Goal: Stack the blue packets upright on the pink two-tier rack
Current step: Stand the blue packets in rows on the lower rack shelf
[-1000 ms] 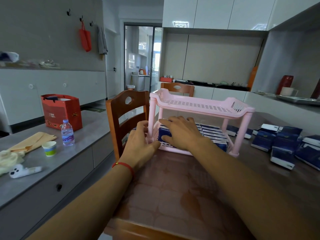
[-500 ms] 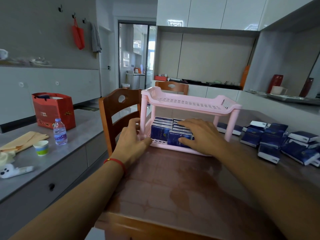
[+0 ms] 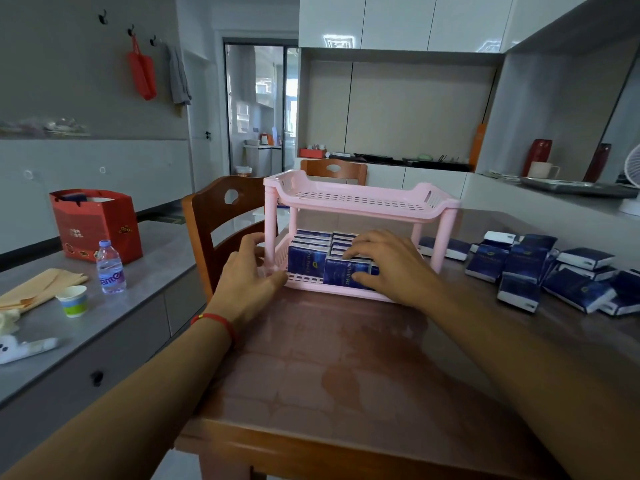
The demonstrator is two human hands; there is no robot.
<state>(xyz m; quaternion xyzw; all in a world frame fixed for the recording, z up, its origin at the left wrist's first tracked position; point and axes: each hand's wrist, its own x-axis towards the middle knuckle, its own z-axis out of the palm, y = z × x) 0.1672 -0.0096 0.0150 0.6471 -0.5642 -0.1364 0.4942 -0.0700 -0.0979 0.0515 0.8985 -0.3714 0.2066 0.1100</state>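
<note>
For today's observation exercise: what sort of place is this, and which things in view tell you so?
Most likely a home kitchen and dining area: a wooden dining table with wooden chairs, white wall cabinets, and a grey counter with drawers.

Our right hand (image 3: 391,268) covers the right end of the lower tier of the pink rack (image 3: 360,202), so we cannot count the blue packets (image 3: 308,261) there. The loose packets (image 3: 623,299) run off the right edge; their print is unreadable.
</note>
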